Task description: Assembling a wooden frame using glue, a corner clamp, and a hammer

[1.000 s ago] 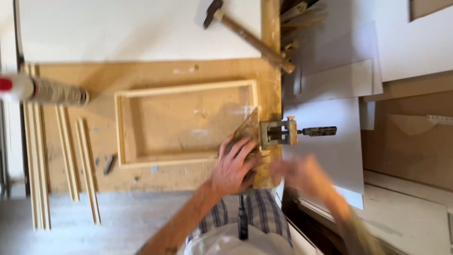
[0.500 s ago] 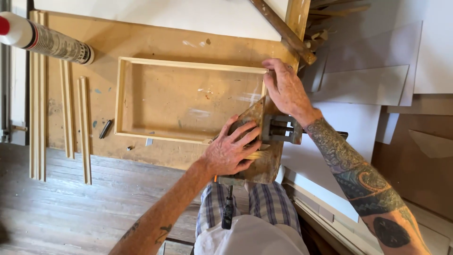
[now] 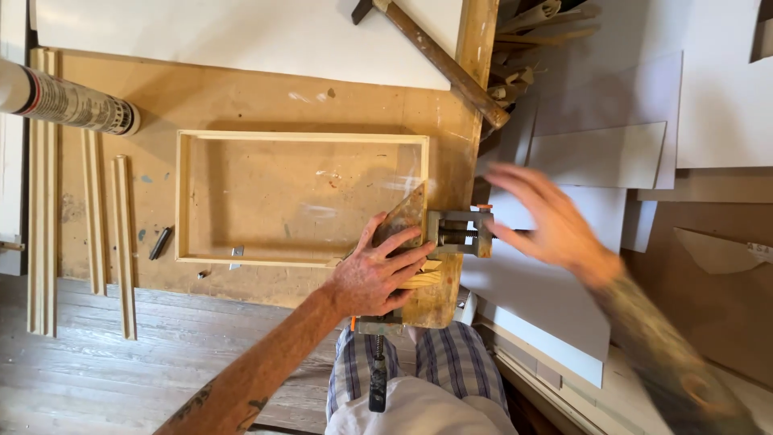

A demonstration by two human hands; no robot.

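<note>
Wooden frame [image 3: 302, 199] flat on the bench [image 3: 241, 97], its near right corner held in a corner clamp [image 3: 459, 234]. Left hand [image 3: 378, 274] pressed on a triangular block [image 3: 407, 217] at that corner, fingers spread. Right hand [image 3: 547, 221] blurred, open, empty, just beside the clamp.

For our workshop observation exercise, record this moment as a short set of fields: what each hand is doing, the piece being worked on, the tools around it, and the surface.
Left hand: pressed flat on a triangular wooden block at the frame's near right corner
Right hand: blurred, open, beside the metal clamp; contact cannot be told
Workpiece: rectangular wooden frame, lying flat
Tools nearby: hammer, sealant tube, loose wooden strips
Surface: worn plywood bench
</note>
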